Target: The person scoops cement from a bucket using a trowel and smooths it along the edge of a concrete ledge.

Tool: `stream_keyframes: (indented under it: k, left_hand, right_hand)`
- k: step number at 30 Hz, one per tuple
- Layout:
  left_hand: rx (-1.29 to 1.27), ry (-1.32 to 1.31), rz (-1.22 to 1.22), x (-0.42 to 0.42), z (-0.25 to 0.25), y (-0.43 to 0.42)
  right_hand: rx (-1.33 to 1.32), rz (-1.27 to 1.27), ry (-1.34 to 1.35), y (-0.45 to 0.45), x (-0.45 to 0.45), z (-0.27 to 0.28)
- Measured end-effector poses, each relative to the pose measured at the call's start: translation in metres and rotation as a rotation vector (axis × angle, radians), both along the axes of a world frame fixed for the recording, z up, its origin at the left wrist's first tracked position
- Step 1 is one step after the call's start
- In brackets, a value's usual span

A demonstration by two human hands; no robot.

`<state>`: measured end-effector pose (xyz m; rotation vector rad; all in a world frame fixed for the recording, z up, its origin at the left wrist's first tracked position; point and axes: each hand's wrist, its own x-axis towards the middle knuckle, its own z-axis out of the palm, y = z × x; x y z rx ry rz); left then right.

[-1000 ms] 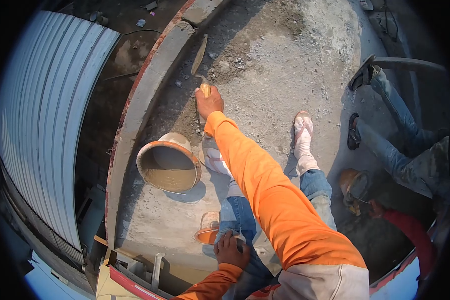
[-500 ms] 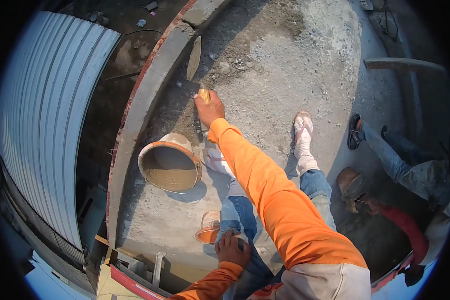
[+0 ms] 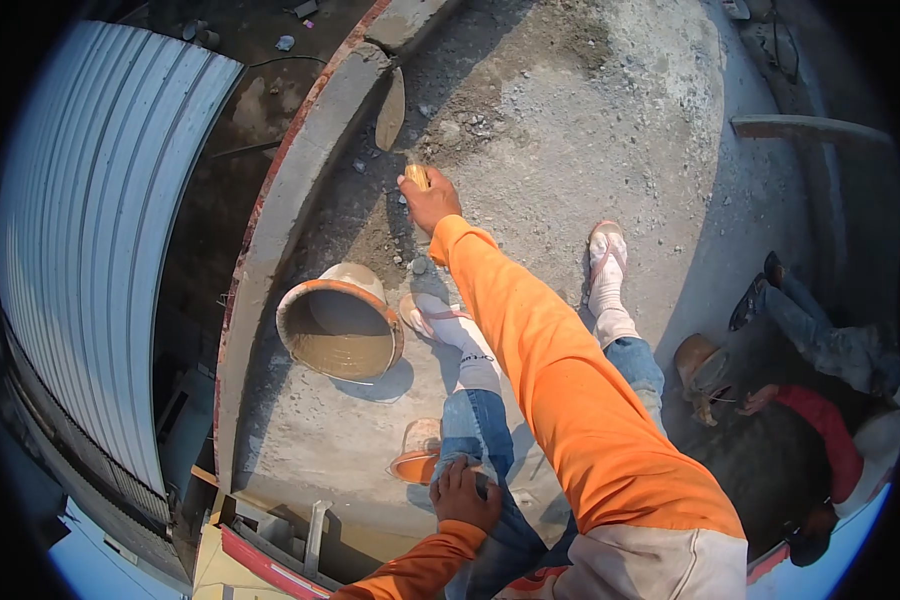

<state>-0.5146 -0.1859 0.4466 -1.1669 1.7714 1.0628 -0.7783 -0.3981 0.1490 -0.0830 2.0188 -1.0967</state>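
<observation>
A trowel is in my right hand, its wooden handle wrapped by my fingers. The leaf-shaped blade points away from me, its far end close to the inner side of the concrete curb. My left hand lies over my bent knee with the fingers spread, holding nothing. Between the curb and my foot sits a bucket with wet grey cement mix inside. A smaller orange-lined bucket is beside my left knee.
Loose rubble covers the rough concrete floor. Corrugated metal roofing lies beyond the curb at left. At right another person's red sleeve and hand show near a bucket.
My right hand has shifted slightly up and to the right with the trowel. The other person's hand and feet have moved a little right. My left hand stays put.
</observation>
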Motion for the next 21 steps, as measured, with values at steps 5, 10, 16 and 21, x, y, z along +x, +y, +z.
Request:
stream_keyframes:
  k: [5, 10, 16, 21]
  left_hand:
    - [-0.007, 0.006, 0.029, 0.000, -0.001, 0.003]
    - [-0.019, 0.007, 0.024, -0.005, 0.002, 0.003]
    - [-0.023, -0.001, 0.019, -0.002, 0.003, 0.003]
    - [-0.014, 0.020, 0.065, 0.001, 0.003, 0.001]
  right_hand:
    - [0.006, 0.022, -0.018, 0.019, 0.014, 0.019]
    - [0.078, 0.031, 0.149, -0.003, 0.004, 0.037]
    - [0.135, -0.095, 0.114, -0.056, 0.035, 0.037]
    - [0.103, -0.162, 0.045, -0.078, 0.079, 0.037]
